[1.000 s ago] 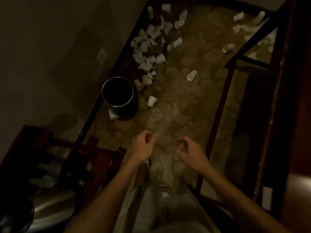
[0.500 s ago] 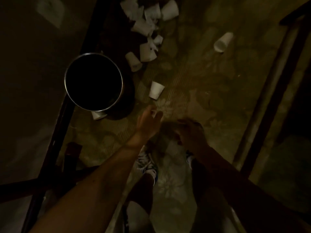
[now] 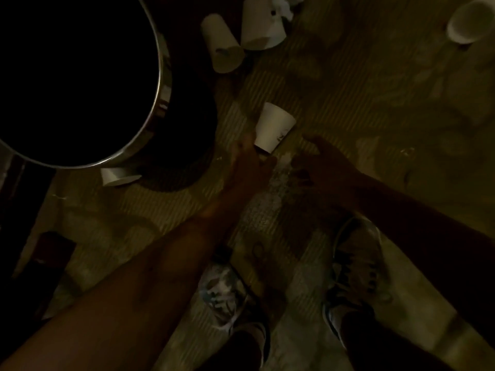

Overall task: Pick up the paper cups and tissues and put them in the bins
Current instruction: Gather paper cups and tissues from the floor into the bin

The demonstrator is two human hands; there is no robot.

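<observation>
At the far left stands the bin (image 3: 80, 76), its round metal rim open and its inside black; a paper cup lies half tucked under its near edge (image 3: 117, 177). Further right and beyond the bin, two more cups (image 3: 223, 46) lie on their sides on the patterned floor (image 3: 348, 89).

The left hand (image 3: 247, 162) reaches forward with nothing in it, fingers loosely spread, its fingertips just at the lower left corner of the nearest cup (image 3: 273, 127); in this dim light it is hard to say whether they touch. That cup lies on its side straight ahead of both hands, between them, its long axis running diagonally, with its wide end toward the person and its narrow end up and away.

The right hand (image 3: 321, 162) is also empty and open, thumb out toward the cup's lower right, a little further off than the left. The two hands are apart, one on either side of the cup.

The left hand looks the nearer one and also lies on the bin's side, so it would likely take the cup. Another cup (image 3: 466, 22) lies well away at the upper right.
</observation>
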